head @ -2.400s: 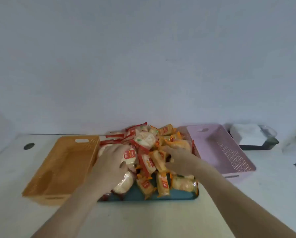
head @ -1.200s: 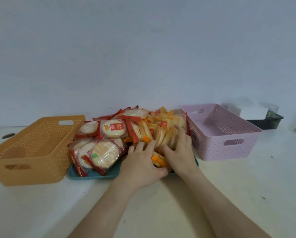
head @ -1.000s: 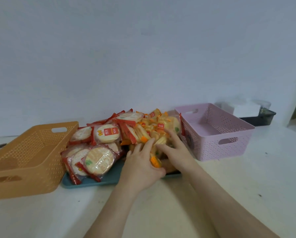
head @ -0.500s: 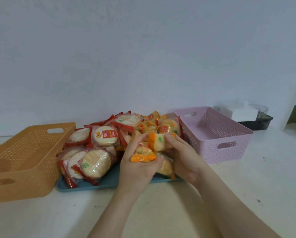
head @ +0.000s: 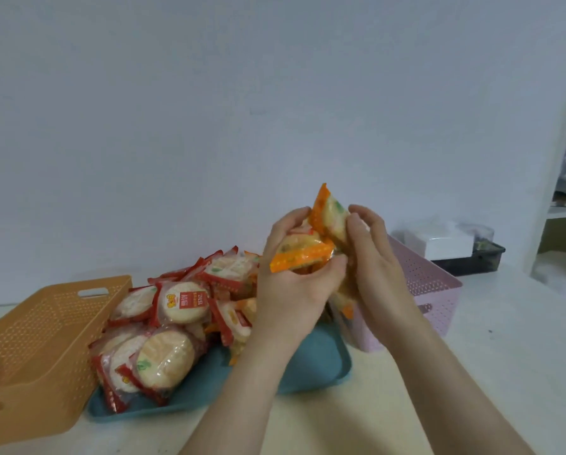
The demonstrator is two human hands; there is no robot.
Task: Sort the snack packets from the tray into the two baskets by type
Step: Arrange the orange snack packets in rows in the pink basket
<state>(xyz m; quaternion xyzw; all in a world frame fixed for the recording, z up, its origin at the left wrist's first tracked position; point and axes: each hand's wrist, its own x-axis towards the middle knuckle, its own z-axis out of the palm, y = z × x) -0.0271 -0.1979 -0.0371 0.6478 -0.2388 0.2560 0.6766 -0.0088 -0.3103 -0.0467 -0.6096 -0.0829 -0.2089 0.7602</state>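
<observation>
On the near worktop (head: 340, 421), just ahead of the camera: only the two forearms, reaching forward. Above the right end of the teal tray (head: 314, 362), held a bundle of orange-edged packets (head: 303, 257) in both hands, clear of the heap. Left hand (head: 291, 290) wrapped round the lower packets, fingers (head: 290, 221) and thumb clenched on them. Right hand (head: 373, 267) clamped on the upper packets from the other side. Bundle sat just left of the pink basket (head: 432, 290), not over it yet.

On the tray behind: a heap of red-edged packets (head: 183, 303), with a few orange-edged ones mixed in.

Orange basket (head: 45, 323), left of the tray: no packets visible inside. Pink basket interior mostly hidden by the hands, so could not tell.

Judged early stage: one handful in transit, nearly all the sorting left.
</observation>
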